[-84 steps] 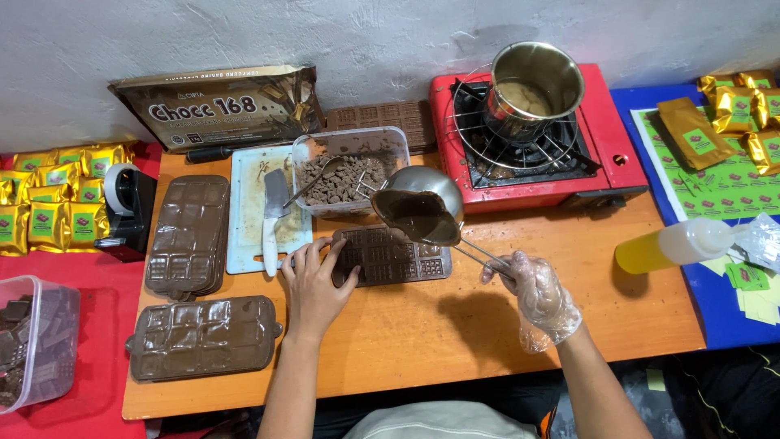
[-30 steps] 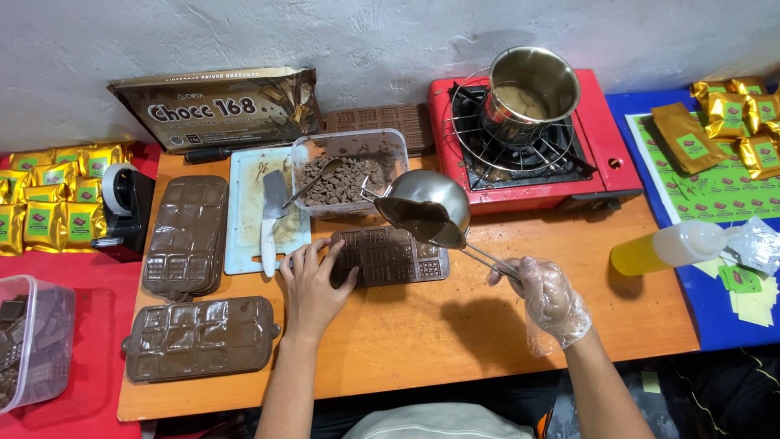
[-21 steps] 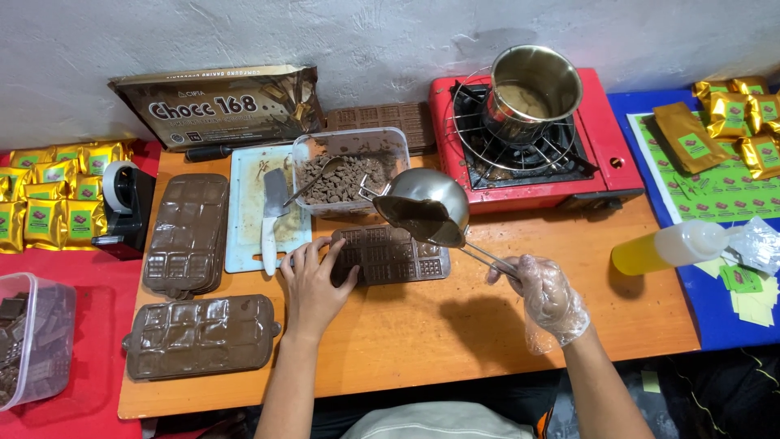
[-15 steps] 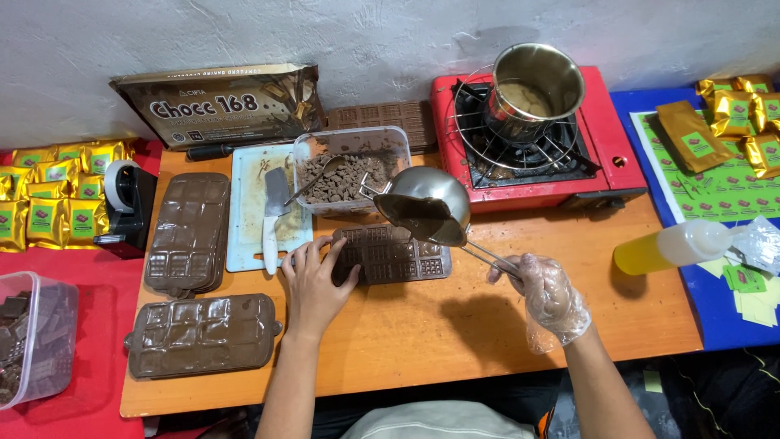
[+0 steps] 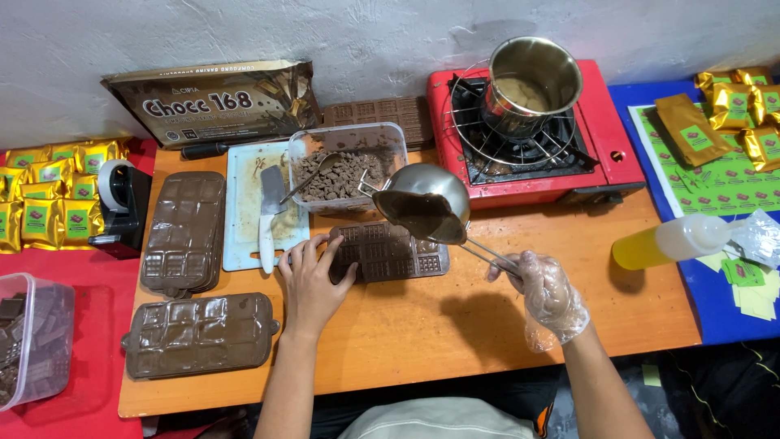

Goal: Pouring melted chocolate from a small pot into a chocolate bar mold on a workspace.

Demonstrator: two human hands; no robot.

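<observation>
My right hand (image 5: 546, 291), in a clear plastic glove, grips the wire handle of a small steel pouring pot (image 5: 424, 203). The pot is tilted over a brown chocolate mould (image 5: 382, 254) on the orange table, with melted chocolate at its lip. My bare left hand (image 5: 309, 278) rests flat against the mould's left edge, fingers spread, holding it steady. Part of the mould is hidden behind the pot.
A clear tub of chocolate chunks with a spoon (image 5: 345, 169) and a cutting board with a knife (image 5: 264, 207) stand behind the mould. Filled moulds (image 5: 185, 232) (image 5: 197, 335) lie left. A red gas stove with a steel pot (image 5: 526, 106) is at back right, a yellow squeeze bottle (image 5: 670, 241) at right.
The pouring pot has shifted slightly right and stays tilted over the mould. My left hand has kept its place at the mould's edge.
</observation>
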